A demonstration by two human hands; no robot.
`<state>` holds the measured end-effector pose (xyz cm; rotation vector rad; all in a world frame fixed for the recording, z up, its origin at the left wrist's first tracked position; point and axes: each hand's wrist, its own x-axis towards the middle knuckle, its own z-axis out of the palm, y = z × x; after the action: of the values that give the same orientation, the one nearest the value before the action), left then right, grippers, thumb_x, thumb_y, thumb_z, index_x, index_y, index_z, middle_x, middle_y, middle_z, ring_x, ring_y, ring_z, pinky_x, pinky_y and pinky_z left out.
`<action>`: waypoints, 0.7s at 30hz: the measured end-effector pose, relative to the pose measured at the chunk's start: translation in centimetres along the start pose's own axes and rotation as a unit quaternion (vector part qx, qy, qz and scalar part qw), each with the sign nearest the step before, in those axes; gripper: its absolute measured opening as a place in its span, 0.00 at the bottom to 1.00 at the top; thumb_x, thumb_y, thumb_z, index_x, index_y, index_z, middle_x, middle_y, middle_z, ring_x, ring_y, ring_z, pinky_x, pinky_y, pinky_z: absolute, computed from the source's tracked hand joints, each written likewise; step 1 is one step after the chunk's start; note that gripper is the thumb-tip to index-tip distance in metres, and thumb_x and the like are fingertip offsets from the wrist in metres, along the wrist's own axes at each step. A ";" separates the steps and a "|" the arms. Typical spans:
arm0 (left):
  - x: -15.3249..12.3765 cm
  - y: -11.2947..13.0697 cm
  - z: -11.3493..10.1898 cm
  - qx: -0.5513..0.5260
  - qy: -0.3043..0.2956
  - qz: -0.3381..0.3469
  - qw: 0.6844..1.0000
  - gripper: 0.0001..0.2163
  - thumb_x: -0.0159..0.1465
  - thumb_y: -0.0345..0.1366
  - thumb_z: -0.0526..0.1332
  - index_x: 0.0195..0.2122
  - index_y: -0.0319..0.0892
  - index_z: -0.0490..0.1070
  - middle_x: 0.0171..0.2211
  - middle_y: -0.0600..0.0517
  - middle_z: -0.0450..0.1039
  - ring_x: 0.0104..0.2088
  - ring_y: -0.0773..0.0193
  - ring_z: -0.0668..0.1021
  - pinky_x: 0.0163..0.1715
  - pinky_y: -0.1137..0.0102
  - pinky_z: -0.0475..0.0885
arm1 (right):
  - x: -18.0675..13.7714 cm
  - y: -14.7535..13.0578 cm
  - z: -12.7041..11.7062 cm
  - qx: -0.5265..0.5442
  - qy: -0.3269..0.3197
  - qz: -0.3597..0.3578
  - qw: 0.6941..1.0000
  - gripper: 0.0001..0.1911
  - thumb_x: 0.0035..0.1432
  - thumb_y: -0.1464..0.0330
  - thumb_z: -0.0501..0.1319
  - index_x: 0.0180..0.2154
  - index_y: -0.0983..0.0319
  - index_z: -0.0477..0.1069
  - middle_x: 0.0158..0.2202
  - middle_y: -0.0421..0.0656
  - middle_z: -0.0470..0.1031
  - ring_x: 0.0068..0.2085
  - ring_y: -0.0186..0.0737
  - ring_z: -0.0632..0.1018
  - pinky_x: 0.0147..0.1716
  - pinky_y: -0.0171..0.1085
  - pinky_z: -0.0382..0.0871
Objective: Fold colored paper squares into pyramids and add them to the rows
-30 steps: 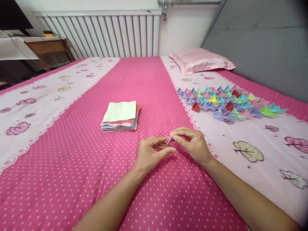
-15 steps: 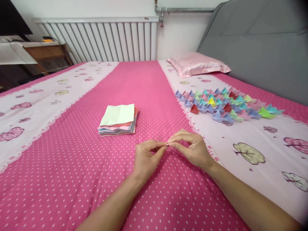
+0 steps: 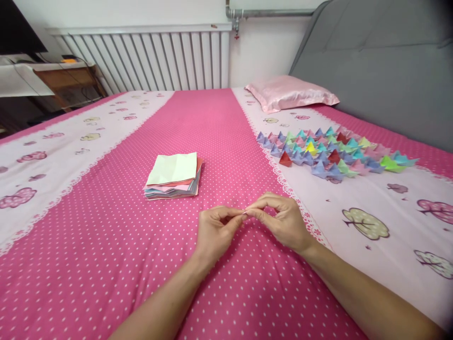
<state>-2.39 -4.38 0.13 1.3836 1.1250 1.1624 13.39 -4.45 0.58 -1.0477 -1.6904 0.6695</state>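
Observation:
My left hand (image 3: 217,231) and my right hand (image 3: 279,219) meet fingertip to fingertip above the pink dotted bedsheet (image 3: 141,264). Both are closed in a pinch on a small piece of folded pink paper (image 3: 244,213), of which only a sliver shows between the fingers. Ahead and to the left lies a stack of square paper sheets (image 3: 172,169), a pale green one on top and several colours beneath. Further off on the right, many small folded paper boats (image 3: 320,158) stand in close rows, in blue, pink, green, red and yellow.
A pink pillow (image 3: 288,93) lies at the far right, against a grey padded headboard (image 3: 382,71). Behind the bed is a white radiator (image 3: 152,59) with a pipe beside it. A desk (image 3: 67,80) with a dark screen (image 3: 17,30) stands at the far left.
Less of the pink paper shows between my fingertips, which have closed in on it slightly. The stack and the boats stay where they were.

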 end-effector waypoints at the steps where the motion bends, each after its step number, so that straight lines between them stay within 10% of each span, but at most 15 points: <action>1: 0.0 -0.1 0.0 -0.007 0.002 -0.004 1.000 0.03 0.50 0.31 0.66 0.27 0.38 0.78 0.25 0.48 0.78 0.25 0.66 0.77 0.26 0.75 0.71 | 0.0 0.0 0.0 0.000 -0.001 0.002 1.000 0.05 0.53 0.68 0.62 0.26 0.59 0.76 0.25 0.39 0.77 0.30 0.35 0.76 0.33 0.37 0.69; 11: 1.0 -0.6 -0.2 -0.277 -0.012 -0.134 0.951 0.07 0.50 0.33 0.68 0.31 0.38 0.77 0.25 0.52 0.77 0.24 0.74 0.76 0.28 0.81 0.71 | 0.0 0.8 0.0 0.082 -0.016 0.032 0.996 0.24 0.52 0.65 0.63 0.52 0.56 0.65 0.46 0.44 0.73 0.42 0.38 0.75 0.44 0.41 0.71; 21: 1.0 -0.7 0.0 -0.325 -0.045 -0.175 0.928 0.07 0.53 0.31 0.65 0.34 0.38 0.76 0.28 0.51 0.76 0.27 0.73 0.77 0.30 0.80 0.73 | -0.2 1.0 0.7 0.092 0.028 0.039 0.995 0.17 0.51 0.69 0.64 0.46 0.59 0.70 0.39 0.43 0.76 0.38 0.36 0.77 0.40 0.38 0.73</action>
<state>-2.28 -3.29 -0.49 0.6818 0.7710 1.0596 13.10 -4.11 -0.59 -0.9963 -1.5132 0.8232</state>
